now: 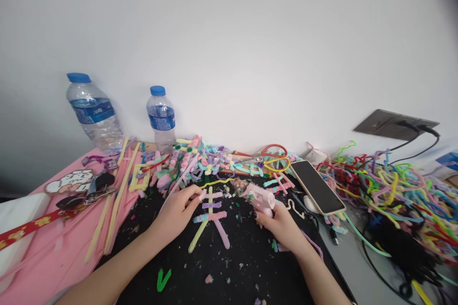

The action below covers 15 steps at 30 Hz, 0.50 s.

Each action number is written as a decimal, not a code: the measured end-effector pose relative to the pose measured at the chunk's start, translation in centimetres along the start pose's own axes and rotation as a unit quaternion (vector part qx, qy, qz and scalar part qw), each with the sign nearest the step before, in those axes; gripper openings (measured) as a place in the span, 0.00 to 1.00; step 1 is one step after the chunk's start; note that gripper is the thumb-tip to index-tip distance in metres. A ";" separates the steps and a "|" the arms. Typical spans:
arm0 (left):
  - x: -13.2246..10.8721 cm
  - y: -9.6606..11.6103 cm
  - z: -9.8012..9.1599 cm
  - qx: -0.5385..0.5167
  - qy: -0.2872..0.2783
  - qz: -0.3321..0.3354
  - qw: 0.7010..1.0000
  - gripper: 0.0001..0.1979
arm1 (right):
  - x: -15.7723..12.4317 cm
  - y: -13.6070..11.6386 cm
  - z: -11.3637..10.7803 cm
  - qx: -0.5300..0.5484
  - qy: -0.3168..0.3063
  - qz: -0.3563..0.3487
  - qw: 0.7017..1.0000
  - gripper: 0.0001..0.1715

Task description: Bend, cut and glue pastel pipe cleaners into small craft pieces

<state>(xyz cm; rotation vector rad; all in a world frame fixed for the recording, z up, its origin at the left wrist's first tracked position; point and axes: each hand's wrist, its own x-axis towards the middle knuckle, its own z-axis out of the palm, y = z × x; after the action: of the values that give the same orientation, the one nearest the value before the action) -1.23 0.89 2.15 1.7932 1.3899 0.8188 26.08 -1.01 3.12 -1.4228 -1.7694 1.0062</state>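
Observation:
My right hand (pixel 277 224) is wrapped around a small pink hot glue gun (pixel 263 200), whose nozzle end is crusted with fuzzy bits and points left. A ladder-like figure of pipe cleaners (pixel 210 209) lies flat on the black mat (pixel 171 243): a yellow upright, short pink, purple and multicoloured crossbars, and splayed yellow and lilac legs. At its upper left, my left hand (pixel 184 209) pinches the end of the pink crossbar (pixel 214 195). The glue gun's tip is to the right of the figure, apart from it. A thin yellow-green strand (pixel 218 182) lies just above.
Pipe-cleaner pieces (pixel 193 162) are heaped along the wall, with red- and yellow-handled scissors (pixel 274 158). Two water bottles (pixel 161 119) stand at left; keys (pixel 102 181) lie on pink sheets. A phone (pixel 317 186), cables and tangled pipe cleaners (pixel 404 186) are at right. A green V-shaped piece (pixel 163 280) lies in front.

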 end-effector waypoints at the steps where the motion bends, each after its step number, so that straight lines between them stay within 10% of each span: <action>1: 0.0 0.1 0.0 -0.014 -0.005 -0.004 1.000 0.11 | -0.1 0.1 0.0 0.006 -0.025 0.004 1.000 0.12; 8: -0.1 0.2 0.2 -0.104 -0.056 -0.017 0.993 0.11 | -0.6 -0.6 0.1 0.034 -0.095 0.031 0.994 0.07; 15: 0.0 -0.2 0.0 -0.062 0.007 -0.002 0.998 0.10 | -0.8 -1.0 0.6 0.004 -0.111 0.028 0.993 0.08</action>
<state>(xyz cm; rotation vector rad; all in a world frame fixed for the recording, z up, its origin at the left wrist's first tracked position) -1.29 0.91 1.98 1.6915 1.3223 0.8980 25.24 -2.00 3.66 -1.4063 -1.8878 1.2413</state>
